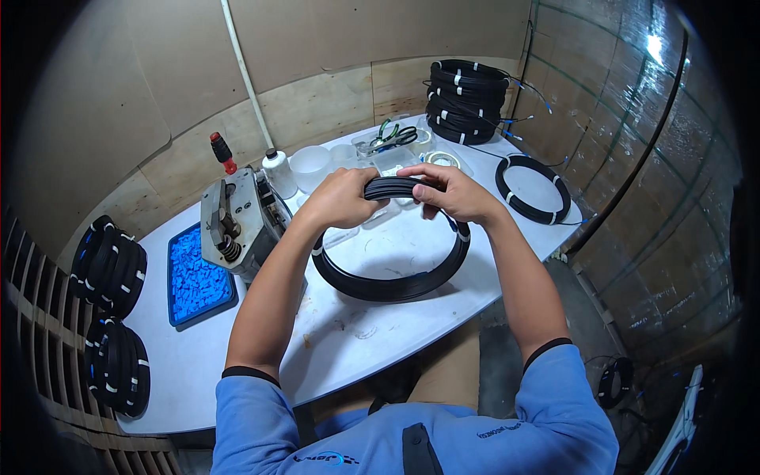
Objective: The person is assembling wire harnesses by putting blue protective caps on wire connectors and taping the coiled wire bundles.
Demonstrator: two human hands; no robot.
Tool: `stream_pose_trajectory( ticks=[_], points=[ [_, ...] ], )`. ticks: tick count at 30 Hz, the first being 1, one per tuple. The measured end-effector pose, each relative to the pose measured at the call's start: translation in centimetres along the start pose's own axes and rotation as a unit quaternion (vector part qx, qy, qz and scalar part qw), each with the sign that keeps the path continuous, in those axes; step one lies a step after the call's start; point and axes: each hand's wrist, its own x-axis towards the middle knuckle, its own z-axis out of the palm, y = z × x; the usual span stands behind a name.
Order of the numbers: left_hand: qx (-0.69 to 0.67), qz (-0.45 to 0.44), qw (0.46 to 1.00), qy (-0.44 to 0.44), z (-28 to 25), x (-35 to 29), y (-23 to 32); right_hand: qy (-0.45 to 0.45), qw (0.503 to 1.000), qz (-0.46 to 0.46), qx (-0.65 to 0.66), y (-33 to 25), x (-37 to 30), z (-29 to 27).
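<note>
Between my two hands is a coil of black cable (388, 286), bound with white tape at its left and right sides. Its far edge is raised toward me, while the near part hangs low over the white table. My left hand (345, 194) is closed round the far edge on the left. On the right, my right hand (451, 192) grips the same stretch, with its thumb on top and fingers behind. A short gap of bare cable strands shows between the hands.
Left of my arm stands a grey metal press (241, 218) beside a tray of blue connectors (198, 277). Cable coils are stacked at far right (467, 103) and far left (111, 265). A single coil (532, 190) lies at right. Behind my hands are a white bottle (278, 170), tubs and scissors (396, 138).
</note>
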Motion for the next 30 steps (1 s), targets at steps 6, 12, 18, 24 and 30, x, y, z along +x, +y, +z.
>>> stream_pose_trajectory(
  ticks=[6, 12, 18, 24, 30],
  points=[
    [0.009, 0.004, 1.0, 0.027, 0.0, -0.4, 0.4, -0.001, 0.996, -0.046, -0.077, -0.3, 0.1, 0.0],
    [0.006, -0.003, 1.0, 0.021, 0.1, 0.2, 0.0, 0.027, 0.985, -0.131, -0.107, 1.7, 0.1, 0.0],
    [0.016, 0.017, 0.999, -0.033, -0.7, -0.1, -0.5, 0.044, 0.965, -0.072, -0.25, -0.6, -0.5, 1.5],
    [-0.084, 0.092, 0.991, -0.044, -0.3, -0.3, -2.0, 0.094, 0.934, -0.175, -0.298, 0.7, -0.8, 1.2],
    [-0.084, 0.105, 0.99, -0.039, -0.6, -1.1, -1.6, 0.055, 0.944, -0.147, -0.29, -0.4, -0.8, 1.3]
  ],
)
